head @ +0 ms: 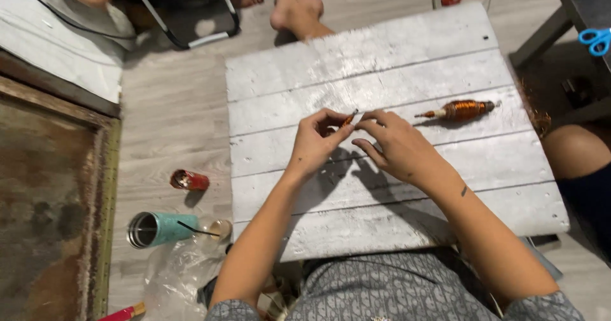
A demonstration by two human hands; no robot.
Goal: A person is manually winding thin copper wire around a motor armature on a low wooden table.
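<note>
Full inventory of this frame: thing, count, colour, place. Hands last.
wooden board: 1, whitewashed planks, centre
wound armature: 1, copper, on board, right of the hands
small copper piece: 1, orange-brown, pinched between both hands
small can: 1, red, on floor left of board
tumbler: 1, teal with metal rim, lying on floor
plastic bag: 1, clear, floor beside tumbler
scissors: 1, blue handles, top right
bare foot: 1, another person's, above board
left hand: 1, fingertips on the piece
right hand: 1, fingertips on the piece
</note>
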